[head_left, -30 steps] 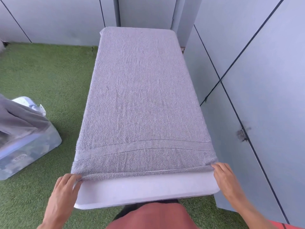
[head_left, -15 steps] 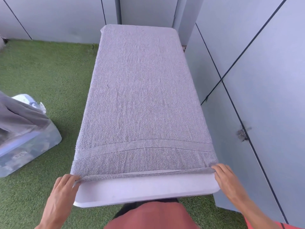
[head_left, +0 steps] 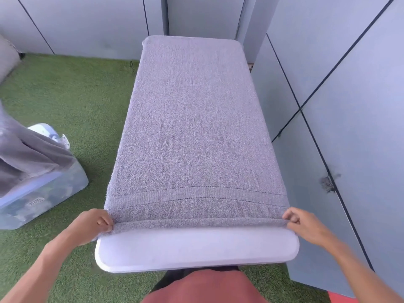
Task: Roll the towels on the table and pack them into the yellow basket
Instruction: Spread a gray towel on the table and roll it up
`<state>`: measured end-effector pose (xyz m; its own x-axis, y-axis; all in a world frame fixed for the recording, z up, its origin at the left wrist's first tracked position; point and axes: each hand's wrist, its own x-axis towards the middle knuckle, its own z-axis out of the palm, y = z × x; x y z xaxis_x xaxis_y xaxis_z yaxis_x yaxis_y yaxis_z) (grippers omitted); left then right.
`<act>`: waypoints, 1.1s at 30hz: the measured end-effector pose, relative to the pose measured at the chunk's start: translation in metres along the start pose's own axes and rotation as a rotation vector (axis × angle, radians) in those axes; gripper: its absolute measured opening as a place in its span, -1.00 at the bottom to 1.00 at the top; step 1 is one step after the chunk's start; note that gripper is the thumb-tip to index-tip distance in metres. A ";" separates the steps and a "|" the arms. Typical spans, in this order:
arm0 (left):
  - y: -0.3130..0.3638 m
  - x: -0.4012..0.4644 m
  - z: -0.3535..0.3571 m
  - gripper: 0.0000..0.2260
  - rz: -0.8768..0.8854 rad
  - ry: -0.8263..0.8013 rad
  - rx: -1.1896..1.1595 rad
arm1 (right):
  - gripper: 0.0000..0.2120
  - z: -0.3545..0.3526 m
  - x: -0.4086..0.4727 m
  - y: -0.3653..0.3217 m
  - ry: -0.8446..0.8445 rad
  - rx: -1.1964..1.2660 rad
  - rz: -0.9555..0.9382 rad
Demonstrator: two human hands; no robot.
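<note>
Grey towel point(head_left: 194, 132) spread flat along the white table point(head_left: 196, 250), covering nearly all of it. Left hand point(head_left: 91, 226) pinching the near left corner, right hand point(head_left: 306, 224) pinching the near right corner, near hem lifted and just folded over.

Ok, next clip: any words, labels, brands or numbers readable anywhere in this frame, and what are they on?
Nothing in this frame can be read.
Clear plastic bin on the grass at left: a small label on its side, with print too small and blurred to read.
Grey towel, white table, wall panels: no text, brand or number visible.
</note>
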<state>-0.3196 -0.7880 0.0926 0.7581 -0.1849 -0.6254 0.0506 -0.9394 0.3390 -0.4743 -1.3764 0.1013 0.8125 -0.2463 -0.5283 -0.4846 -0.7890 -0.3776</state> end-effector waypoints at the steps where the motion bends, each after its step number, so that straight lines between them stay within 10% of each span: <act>1: -0.001 -0.001 0.004 -0.87 -0.017 0.036 -0.043 | -0.84 0.000 0.000 0.001 0.004 0.033 0.011; 19: -0.002 -0.006 0.024 -0.88 -0.029 0.068 -0.107 | -0.89 0.000 -0.001 0.013 0.091 0.137 0.071; 33: -0.001 -0.042 0.110 -0.70 0.253 0.679 0.166 | -0.71 0.058 -0.034 0.001 0.443 0.053 -0.084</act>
<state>-0.4227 -0.8113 0.0415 0.9713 -0.2328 0.0484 -0.2371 -0.9330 0.2706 -0.5213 -1.3363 0.0743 0.9046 -0.4085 -0.1221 -0.4173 -0.7896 -0.4499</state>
